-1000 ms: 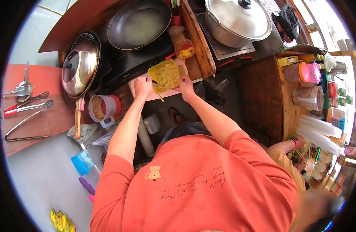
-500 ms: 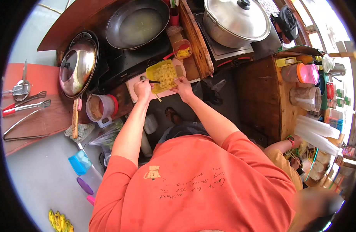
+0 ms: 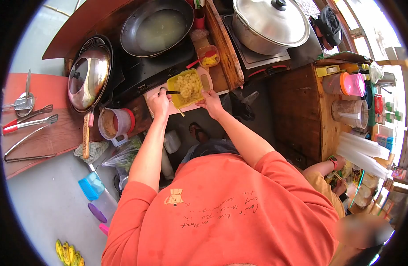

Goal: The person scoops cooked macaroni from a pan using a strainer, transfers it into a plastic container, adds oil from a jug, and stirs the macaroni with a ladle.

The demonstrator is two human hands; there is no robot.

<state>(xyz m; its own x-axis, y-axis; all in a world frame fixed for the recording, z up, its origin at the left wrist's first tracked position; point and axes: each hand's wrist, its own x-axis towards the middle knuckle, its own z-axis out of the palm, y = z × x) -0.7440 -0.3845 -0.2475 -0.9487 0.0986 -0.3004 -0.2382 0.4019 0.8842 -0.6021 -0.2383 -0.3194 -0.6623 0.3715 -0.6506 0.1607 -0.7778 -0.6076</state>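
Observation:
My left hand (image 3: 159,105) is closed around a dark, slim utensil (image 3: 174,92), whose far end reaches over pale, chunky food (image 3: 187,85). I cannot tell the kind of its working end. That food lies in a yellow rectangular container (image 3: 171,84). The fingers of my right hand (image 3: 210,101) pinch the container's near right corner. Below it is a pale pink board (image 3: 151,94) at the counter edge. A thin yellowish stick-like piece (image 3: 180,111) juts out below the container, between my hands. Just behind is a small tub (image 3: 214,60) with yellow contents and a red-handled utensil.
A wok (image 3: 162,29) with cloudy liquid sits on the stove behind. A lidded pot (image 3: 272,22) stands at the right, a lidded pan (image 3: 89,82) at the left. Tongs (image 3: 31,124) lie on the red board. Another person's arm (image 3: 321,167) shows at the right.
My left hand has shifted slightly, turning the dark utensil and drawing its tip a little to the left in the food. My right hand stays on the container.

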